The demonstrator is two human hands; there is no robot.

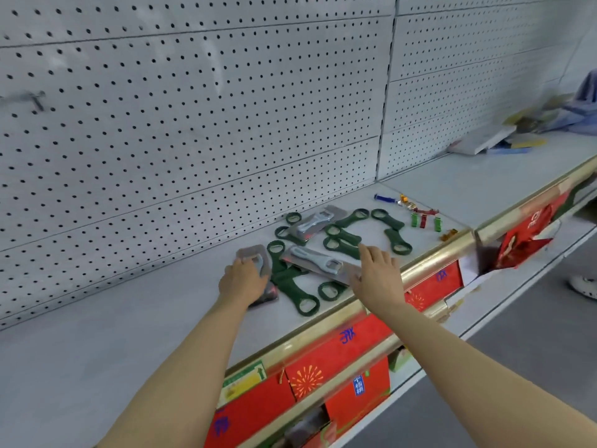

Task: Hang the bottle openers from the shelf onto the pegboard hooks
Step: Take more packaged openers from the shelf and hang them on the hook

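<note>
Bottle openers (339, 240) crowd the shelf's (129, 318) front edge; my left hand (242, 281) grips a carded opener (255, 260), right hand (376, 273) open; I'd lift it squarely.

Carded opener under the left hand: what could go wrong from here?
The left hand grips the carded opener beside tangled green openers; lifting may drag one along. The right hand hovers by another carded opener near the shelf edge, so a nudge might tip pieces off. Only one pegboard hook shows, far left, blurred.
</note>
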